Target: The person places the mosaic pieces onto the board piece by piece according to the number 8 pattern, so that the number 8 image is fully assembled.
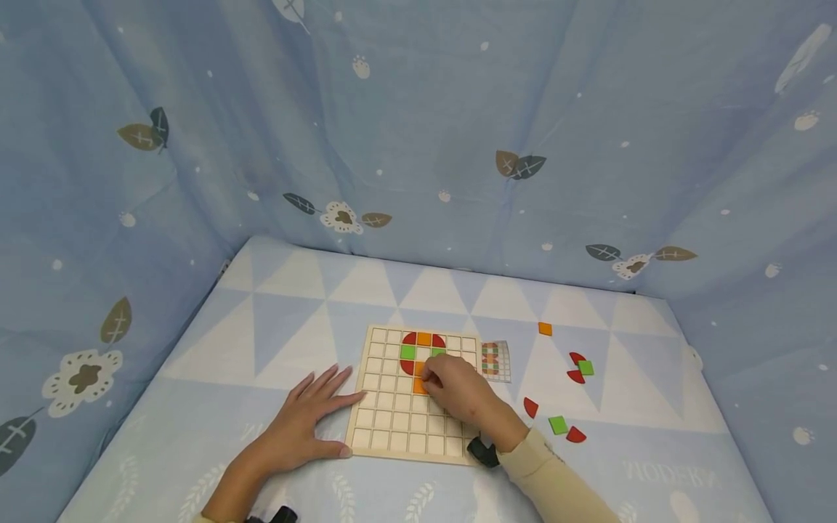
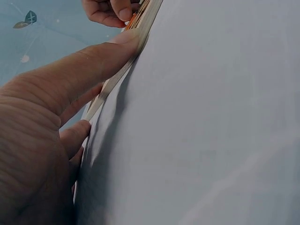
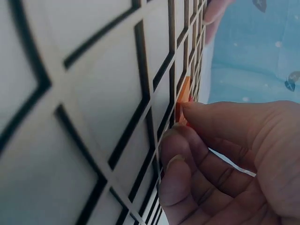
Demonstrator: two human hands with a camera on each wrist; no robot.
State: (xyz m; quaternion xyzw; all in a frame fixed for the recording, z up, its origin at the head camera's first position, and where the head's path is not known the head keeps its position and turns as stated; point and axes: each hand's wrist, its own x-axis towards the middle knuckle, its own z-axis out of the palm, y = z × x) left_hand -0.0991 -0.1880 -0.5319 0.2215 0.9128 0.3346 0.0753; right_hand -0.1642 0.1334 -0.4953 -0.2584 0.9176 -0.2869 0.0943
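A wooden grid board [image 1: 382, 440] lies on the table. Thumb and fingertips of my right hand [image 1: 461, 392] pinch an orange square tile [image 3: 182, 96], tilted at the board's surface in the right wrist view. Beside it in the grid are red quarter-circle pieces [image 1: 409, 338], green square tiles [image 1: 408, 352] and another orange tile [image 1: 424, 339]; the hand covers part of this group. My left hand [image 1: 294, 425] lies with spread fingers at the board's left edge, its thumb touching the rim in the left wrist view.
A small card with a coloured pattern [image 1: 495, 361] lies at the board's right side. Farther right are a loose orange tile [image 1: 545, 329], green tiles [image 1: 558, 425] and several red quarter-circles [image 1: 530, 407]. A patterned blue curtain [image 1: 418, 131] hangs behind the table.
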